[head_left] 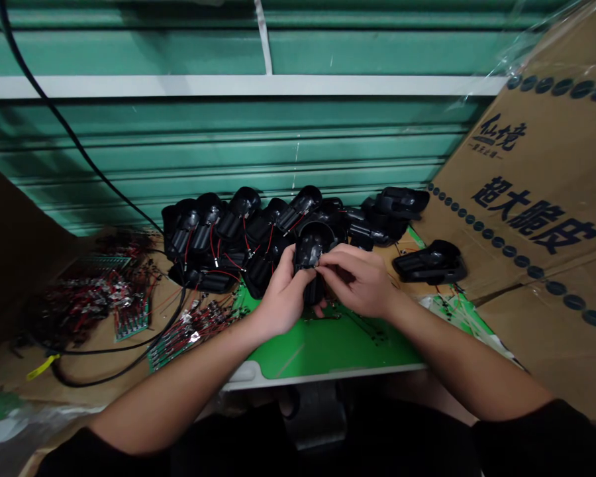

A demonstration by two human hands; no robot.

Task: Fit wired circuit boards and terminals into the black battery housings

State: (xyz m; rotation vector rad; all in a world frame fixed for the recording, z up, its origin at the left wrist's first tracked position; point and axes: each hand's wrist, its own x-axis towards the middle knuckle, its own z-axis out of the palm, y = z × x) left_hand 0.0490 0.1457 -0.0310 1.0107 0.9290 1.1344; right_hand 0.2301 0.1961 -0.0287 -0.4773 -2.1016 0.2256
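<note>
a: here we are at the green work board (298, 361), and the left hand (283, 295) has the black plastic housing (314, 244) wrapped up, thumb over the near part, fingertips peeking out underneath.

b: and the right hand (360, 278)?

a: in from the right side, thumb and forefinger drawn close together over the housing's middle, just below the round cup. it's a tight little pinch, possibly on a wire end, but the fingers hide that, so i can't tell what's between them.

b: which way does the piece lie?

a: long axis runs away from the person, cup at the far end, narrower body towards the chest. it sits between the hands: to the left hand's right, to the right hand's left. the left has the fuller hold; both are right at it, so neither is clearly nearer.

b: what's around them?

a: just beyond, a crowd of black housings (243, 202) trailing red wires (212, 242). another housing (430, 263) lies apart on the right, near the cardboard box (541, 218). over on the left, wired circuit boards (132, 321) and a looped black cable (104, 381).
</note>
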